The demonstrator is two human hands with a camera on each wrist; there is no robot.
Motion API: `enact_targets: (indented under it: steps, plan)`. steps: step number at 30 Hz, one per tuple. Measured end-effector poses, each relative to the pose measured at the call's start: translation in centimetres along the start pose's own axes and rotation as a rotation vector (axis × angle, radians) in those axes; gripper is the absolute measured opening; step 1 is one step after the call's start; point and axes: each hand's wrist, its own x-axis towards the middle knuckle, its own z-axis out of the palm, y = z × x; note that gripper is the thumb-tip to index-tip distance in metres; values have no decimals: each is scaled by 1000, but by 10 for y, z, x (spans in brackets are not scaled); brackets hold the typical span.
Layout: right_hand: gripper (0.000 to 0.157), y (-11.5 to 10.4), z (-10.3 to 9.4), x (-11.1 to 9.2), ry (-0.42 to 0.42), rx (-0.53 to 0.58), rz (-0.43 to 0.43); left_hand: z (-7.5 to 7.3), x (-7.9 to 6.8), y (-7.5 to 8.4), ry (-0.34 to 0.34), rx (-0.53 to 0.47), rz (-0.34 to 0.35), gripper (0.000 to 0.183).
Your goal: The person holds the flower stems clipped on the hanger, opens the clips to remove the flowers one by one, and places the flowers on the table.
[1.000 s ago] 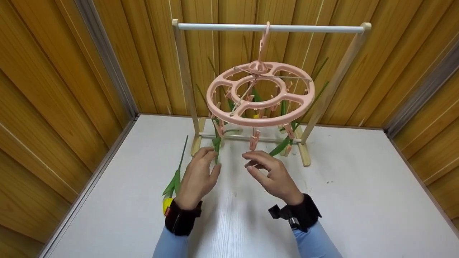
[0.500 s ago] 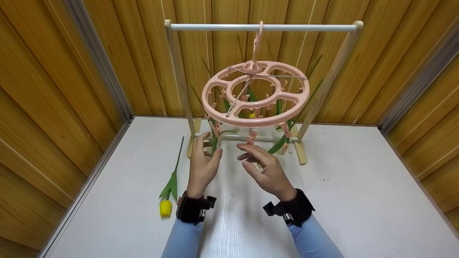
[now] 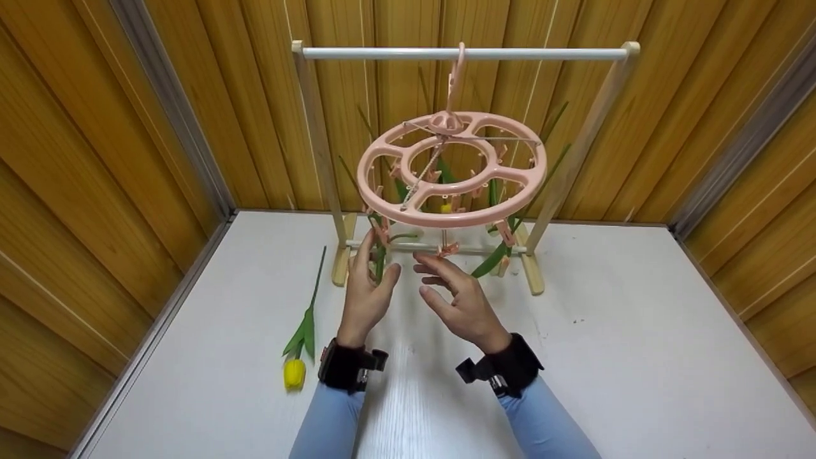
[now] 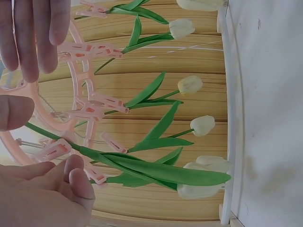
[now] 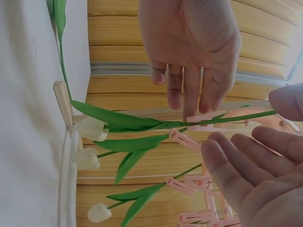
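Observation:
A pink round clip hanger (image 3: 440, 220) hangs from a white rod, with white tulips (image 4: 202, 125) clipped head down around it. Beside the front-left tulip (image 3: 380, 258) is my left hand (image 3: 368, 296), its index finger raised along the flower and its thumb apart. In the left wrist view that flower's green stem (image 4: 40, 131) passes a pink clip (image 4: 53, 150), with left fingertips right at it. My right hand (image 3: 462, 305) has loosely bent fingers, thumb apart, just below the tilted front clip (image 3: 448, 249). Neither hand grips anything.
A yellow tulip (image 3: 294, 374) lies on the white table (image 3: 637, 357), left of my left hand. The stand's wooden feet (image 3: 534, 274) rest on the table. Wood-patterned walls (image 3: 733, 108) enclose the back and sides.
My left hand has moved up and away from me along the front-left tulip, its index finger straightening. My right hand has shifted slightly left. The front clip has tipped sideways.

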Motion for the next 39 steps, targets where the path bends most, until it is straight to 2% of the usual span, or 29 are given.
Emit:
enact_targets:
  steps: [6,13,19,24,31,34,39]
  plan:
    - [51,7,5,5,10,8,42,1,0,-2,-4,12,-6,76]
    - [49,11,5,10,13,6,63,1,-2,0,-12,30,37,73]
    - [47,11,3,12,52,15,43,2,-5,5,-34,41,28,71]
    - [44,11,-1,9,94,3,12,3,-6,7,-52,82,44,66]
    - [43,8,-9,4,137,-2,-1,5,-7,12,-43,156,55,57]
    - [43,5,-12,4,148,15,-2,6,-8,16,-48,182,83,53]
    - [44,3,-17,3,160,43,-8,9,-10,22,-75,203,175,44]
